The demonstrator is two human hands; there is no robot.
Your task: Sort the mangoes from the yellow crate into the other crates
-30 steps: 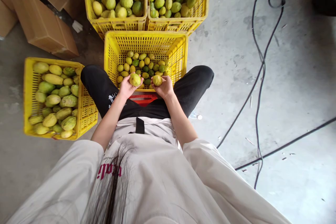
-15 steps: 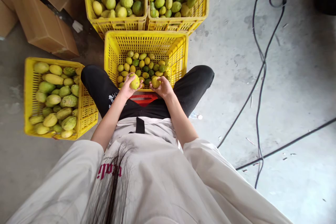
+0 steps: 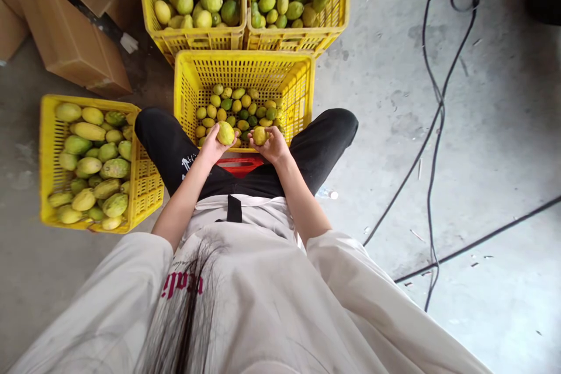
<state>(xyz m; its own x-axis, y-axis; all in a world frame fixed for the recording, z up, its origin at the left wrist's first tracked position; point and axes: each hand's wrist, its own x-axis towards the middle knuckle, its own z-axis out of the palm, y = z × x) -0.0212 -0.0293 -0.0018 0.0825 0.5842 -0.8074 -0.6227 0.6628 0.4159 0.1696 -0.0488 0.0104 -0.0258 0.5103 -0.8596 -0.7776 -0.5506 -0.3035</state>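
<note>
Left hand [image 3: 213, 147] wrapped round a plump yellow-green fruit [image 3: 225, 133], right hand [image 3: 274, 146] round a smaller yellowish fruit [image 3: 260, 136].
So from the head cam, both are held apart over the near edge of a yellow slatted plastic crate [image 3: 245, 73], with little oval yellow and green fruits [image 3: 236, 106] spread on its floor. Two fuller yellow plastic crates [image 3: 289, 41] sit just past its far edge, and a yellow crate of longish fruit [image 3: 146, 181] is off its left side.

Cardboard boxes [image 3: 74, 35] sit at upper left. Black cabling [image 3: 440, 105], partly looped, lies on the grey floor [image 3: 372, 82]; small scraps [image 3: 417, 235] lie nearby.
</note>
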